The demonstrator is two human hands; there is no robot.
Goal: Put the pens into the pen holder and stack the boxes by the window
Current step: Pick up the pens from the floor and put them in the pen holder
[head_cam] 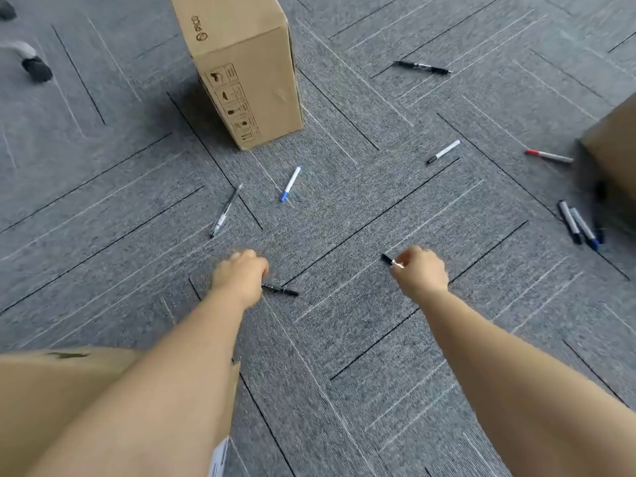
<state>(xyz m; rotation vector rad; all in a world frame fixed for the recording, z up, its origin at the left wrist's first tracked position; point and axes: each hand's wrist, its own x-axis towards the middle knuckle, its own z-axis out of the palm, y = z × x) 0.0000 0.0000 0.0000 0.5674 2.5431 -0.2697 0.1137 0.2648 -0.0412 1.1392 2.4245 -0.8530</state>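
My left hand point(241, 273) is curled into a fist, and a black pen point(280, 289) sticks out from its lower side toward the right. My right hand point(420, 270) pinches a black-capped marker point(390, 259) at the fingertips. Loose on the grey carpet lie a clear gel pen point(226, 210), a blue-capped white marker point(290, 184), a white marker with a black cap point(443, 152), a black pen point(422, 67) farther back, and a red-capped marker point(549, 155). Several markers point(578, 225) lie together at the right. No pen holder is in view.
A tall cardboard box point(241, 63) stands upright ahead. A second box point(612, 139) sits at the right edge, and a third box point(51, 390) lies under my left forearm. Chair casters point(36, 68) are at the top left.
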